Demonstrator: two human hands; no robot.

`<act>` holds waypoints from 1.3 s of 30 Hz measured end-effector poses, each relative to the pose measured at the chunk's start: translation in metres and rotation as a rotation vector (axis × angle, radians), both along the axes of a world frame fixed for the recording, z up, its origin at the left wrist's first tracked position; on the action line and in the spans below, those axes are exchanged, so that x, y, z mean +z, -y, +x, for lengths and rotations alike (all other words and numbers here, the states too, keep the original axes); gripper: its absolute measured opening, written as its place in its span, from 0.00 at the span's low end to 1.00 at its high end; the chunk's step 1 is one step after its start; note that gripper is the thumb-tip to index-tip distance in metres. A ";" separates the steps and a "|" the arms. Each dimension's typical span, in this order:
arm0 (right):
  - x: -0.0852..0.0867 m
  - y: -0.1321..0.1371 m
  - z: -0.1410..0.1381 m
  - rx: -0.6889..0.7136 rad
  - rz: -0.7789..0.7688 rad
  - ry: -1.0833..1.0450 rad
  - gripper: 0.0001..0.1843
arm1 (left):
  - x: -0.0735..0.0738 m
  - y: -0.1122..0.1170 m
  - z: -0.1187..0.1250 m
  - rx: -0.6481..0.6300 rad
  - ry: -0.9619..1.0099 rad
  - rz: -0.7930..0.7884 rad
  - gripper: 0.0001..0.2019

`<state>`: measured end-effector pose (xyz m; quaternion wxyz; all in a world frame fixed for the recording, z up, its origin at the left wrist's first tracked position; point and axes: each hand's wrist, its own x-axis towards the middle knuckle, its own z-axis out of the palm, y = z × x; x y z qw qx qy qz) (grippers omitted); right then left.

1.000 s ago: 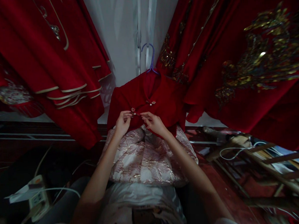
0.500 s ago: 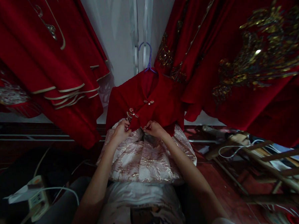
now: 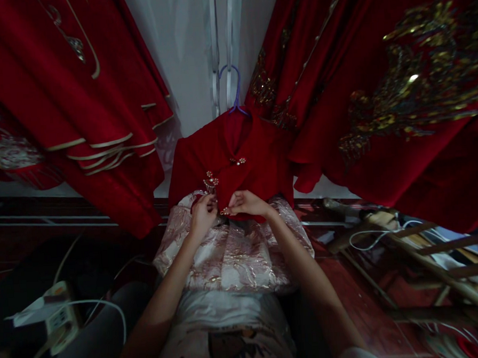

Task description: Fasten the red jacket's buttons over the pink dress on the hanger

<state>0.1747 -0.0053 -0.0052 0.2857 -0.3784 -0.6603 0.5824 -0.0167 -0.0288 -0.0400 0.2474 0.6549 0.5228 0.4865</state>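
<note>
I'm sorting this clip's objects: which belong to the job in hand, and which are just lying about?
In the work:
left hand, right hand
red garment, both hands at its front
its jewelled fasteners
purple hanger
brocade fabric

Only around it:
red clothes hanging either side
power strip
wooden frame

Pale-trimmed red garments (image 3: 107, 106) at left, gold-sequined red cloth (image 3: 418, 84) at right, power strip (image 3: 62, 319), wooden frame (image 3: 458, 242)
</note>
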 end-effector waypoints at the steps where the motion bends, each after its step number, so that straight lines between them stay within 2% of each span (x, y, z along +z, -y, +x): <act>1: 0.002 0.001 -0.001 0.007 0.011 -0.010 0.18 | 0.000 0.000 -0.002 -0.010 0.006 -0.017 0.15; 3: 0.003 0.002 -0.006 -0.051 0.104 0.012 0.17 | 0.003 0.000 -0.006 -0.017 -0.001 -0.023 0.13; 7: -0.005 0.001 -0.017 -0.263 0.317 0.103 0.13 | 0.010 0.004 -0.012 0.005 -0.035 0.039 0.05; 10: -0.009 0.002 -0.024 -0.374 0.399 0.130 0.09 | 0.010 0.005 -0.012 -0.033 -0.013 0.025 0.04; 13: -0.009 0.004 -0.028 -0.429 0.438 0.143 0.07 | 0.007 0.004 -0.009 -0.067 0.100 -0.054 0.05; 16: -0.008 0.005 -0.028 -0.407 0.443 0.150 0.07 | 0.003 0.001 -0.006 -0.071 0.231 -0.140 0.07; 19: -0.008 0.005 -0.026 -0.349 0.432 0.136 0.08 | 0.001 -0.001 -0.006 -0.063 0.312 -0.162 0.07; 26: -0.005 0.007 -0.026 -0.348 0.457 0.130 0.08 | 0.005 0.000 -0.006 -0.079 0.425 -0.243 0.10; 31: -0.005 0.009 -0.027 -0.346 0.504 0.161 0.07 | 0.008 0.002 -0.005 -0.062 0.439 -0.268 0.12; 39: -0.009 0.007 -0.027 -0.359 0.494 0.177 0.07 | 0.004 0.002 -0.005 -0.040 0.431 -0.252 0.11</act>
